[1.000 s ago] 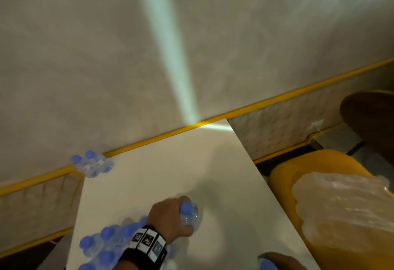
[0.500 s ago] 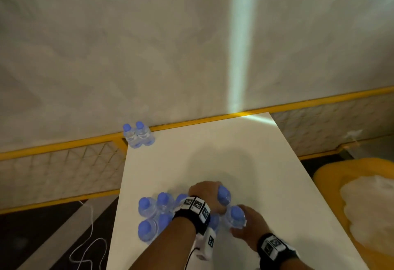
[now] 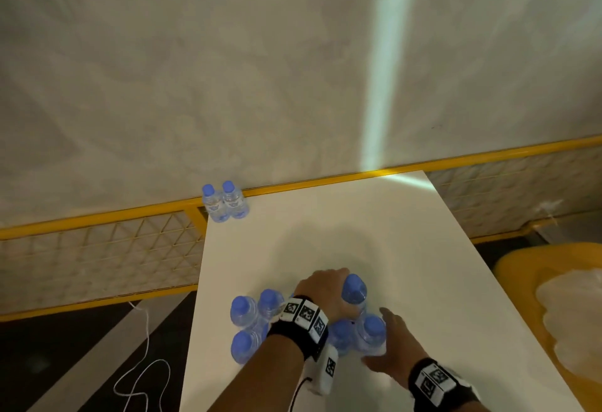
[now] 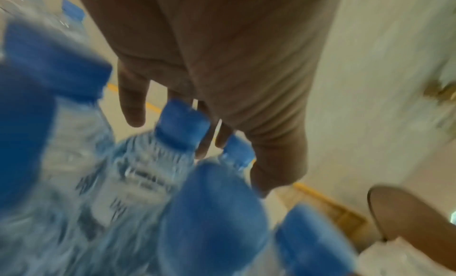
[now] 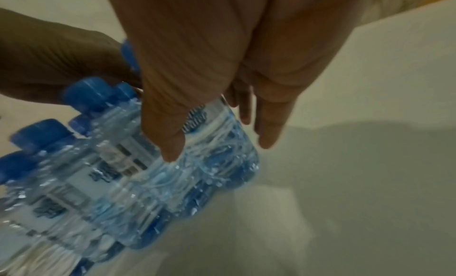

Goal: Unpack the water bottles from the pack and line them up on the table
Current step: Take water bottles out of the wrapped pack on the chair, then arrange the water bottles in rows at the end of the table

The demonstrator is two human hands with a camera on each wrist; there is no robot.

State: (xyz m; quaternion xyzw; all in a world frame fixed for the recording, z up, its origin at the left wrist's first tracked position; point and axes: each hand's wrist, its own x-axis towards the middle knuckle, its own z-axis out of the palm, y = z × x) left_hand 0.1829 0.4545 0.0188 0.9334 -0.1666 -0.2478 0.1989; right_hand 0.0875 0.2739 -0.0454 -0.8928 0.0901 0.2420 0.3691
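On the white table, several clear water bottles with blue caps stand clustered near the front edge. My left hand reaches over the cluster and grips the far-right bottle just below its cap. My right hand holds the bottle in front of it, thumb on the near side and fingers on the far side. The right wrist view shows the thumb pressed on that bottle. Two more bottles stand side by side at the table's far left corner.
A yellow chair to the right of the table carries crumpled clear plastic wrap. A yellow rail and mesh fence run behind the table. A white cable lies on the dark floor at the left.
My head view swung to face the table squarely. My right hand came in from the lower right and took hold of a bottle beside the one my left hand keeps gripping.
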